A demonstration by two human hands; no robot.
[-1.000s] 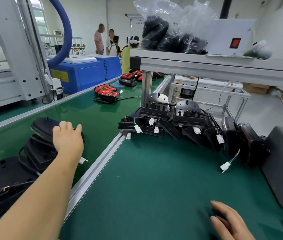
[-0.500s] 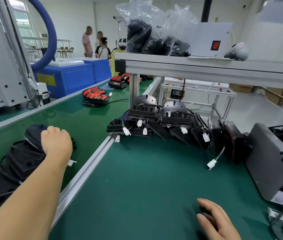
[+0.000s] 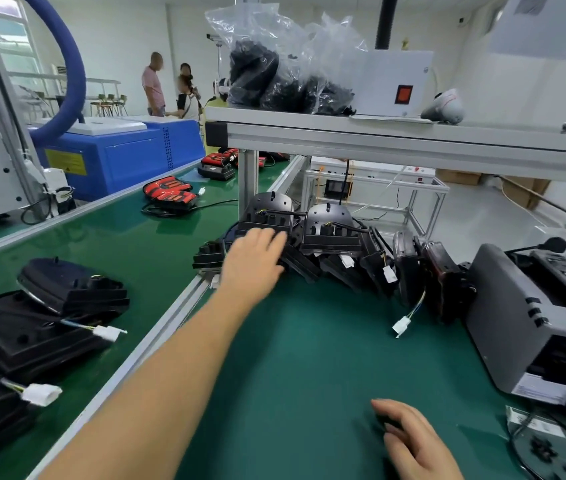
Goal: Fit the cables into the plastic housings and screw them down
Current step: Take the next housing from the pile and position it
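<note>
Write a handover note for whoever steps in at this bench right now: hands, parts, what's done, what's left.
Left hand: open, reaching onto the pile of black housings under the shelf.
Right hand: resting on the green mat, fingers loosely curled; unclear whether it holds anything.
Stacked housings with white connectors lie on the conveyor belt, left.
Done: cannot tell whether any are screwed.
Left: take a housing, fit its cable, screw it down.
</note>
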